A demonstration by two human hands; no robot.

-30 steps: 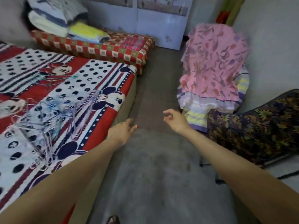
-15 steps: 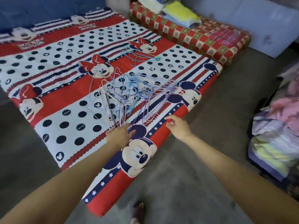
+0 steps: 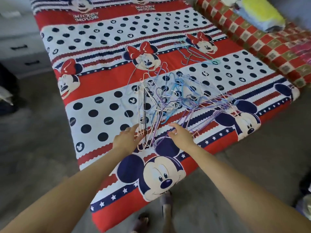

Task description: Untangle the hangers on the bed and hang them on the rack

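Bed [image 3: 104,105]: low mattress under a red, white and navy cartoon-mouse sheet, running diagonally from the top of the frame to the lower centre; near corner points toward the viewer at lower centre. Hangers [image 3: 170,101]: tangled heap of thin wire hangers in white, lilac, pale blue and one dark, lying on the bed at centre frame, its near ends reaching almost to the bed's lower right edge. Second, smaller cluster of hangers [image 3: 196,54]: upper right of the bed, apart from the main heap. Left hand [image 3: 125,140]: centre frame, fingers spread and flat, fingertips at the near ends of the white hangers; no closed hold visible. Right hand [image 3: 180,136]: just right of the left, fingers loosely curled over the lilac wires at the heap's near edge; whether it has hold of a wire cannot be told. Floor [image 3: 33,148]: grey, bare along the bed's left edge and along its lower right edge, giving open standing room on both sides of the near corner. Feet in sandals [image 3: 165,200]: bottom centre, just off the bed's corner. Second mattress [image 3: 262,42]: red and tan checked cover, butted against the bed's far right edge, upper right. Folded yellow and blue bedding [image 3: 259,14]: on that mattress, top right. Drawer unit [image 3: 18,47]: grey, dark handles, upper left, apart from the bed.
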